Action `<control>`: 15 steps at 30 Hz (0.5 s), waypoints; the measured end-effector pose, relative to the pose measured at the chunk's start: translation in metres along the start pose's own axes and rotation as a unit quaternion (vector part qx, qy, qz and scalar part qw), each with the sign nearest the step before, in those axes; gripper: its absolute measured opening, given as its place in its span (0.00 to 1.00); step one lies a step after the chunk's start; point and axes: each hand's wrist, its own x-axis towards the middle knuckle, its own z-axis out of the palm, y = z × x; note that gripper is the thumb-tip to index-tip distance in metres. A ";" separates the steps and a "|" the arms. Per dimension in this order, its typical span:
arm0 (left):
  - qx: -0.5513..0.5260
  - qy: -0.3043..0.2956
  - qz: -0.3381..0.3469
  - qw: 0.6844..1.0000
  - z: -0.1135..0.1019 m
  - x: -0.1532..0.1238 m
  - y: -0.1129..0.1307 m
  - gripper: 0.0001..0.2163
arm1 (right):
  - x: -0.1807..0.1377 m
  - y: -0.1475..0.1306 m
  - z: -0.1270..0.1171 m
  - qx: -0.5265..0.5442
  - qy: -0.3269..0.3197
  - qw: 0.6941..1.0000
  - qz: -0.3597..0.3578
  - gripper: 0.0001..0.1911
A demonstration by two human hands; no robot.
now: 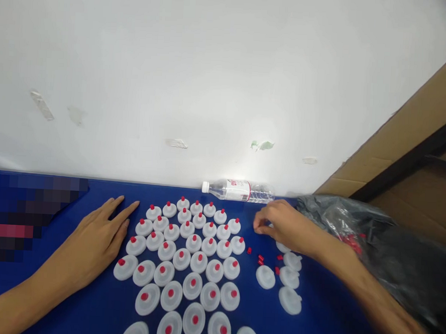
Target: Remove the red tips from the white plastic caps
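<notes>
Several white round caps with red tips [193, 257] stand in rows on the blue table [88, 309]. My left hand [101, 238] lies flat and open on the table, just left of the rows. My right hand [283, 225] hovers at the right end of the rows with its fingers pinched together; what they hold is too small to make out. A few loose red tips [260, 259] lie below it. Several plain white caps [265, 277] without tips sit to the right.
A clear plastic water bottle [238, 190] lies on its side against the white wall. A black plastic bag [383, 250] with red pieces inside sits at the right, under my right forearm. Brown cardboard [414, 142] leans behind it. A blurred-out patch covers the left.
</notes>
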 end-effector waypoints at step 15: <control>0.003 -0.013 -0.008 1.000 -0.004 0.000 0.001 0.30 | -0.011 -0.035 -0.002 0.079 -0.028 0.995 -0.045 0.05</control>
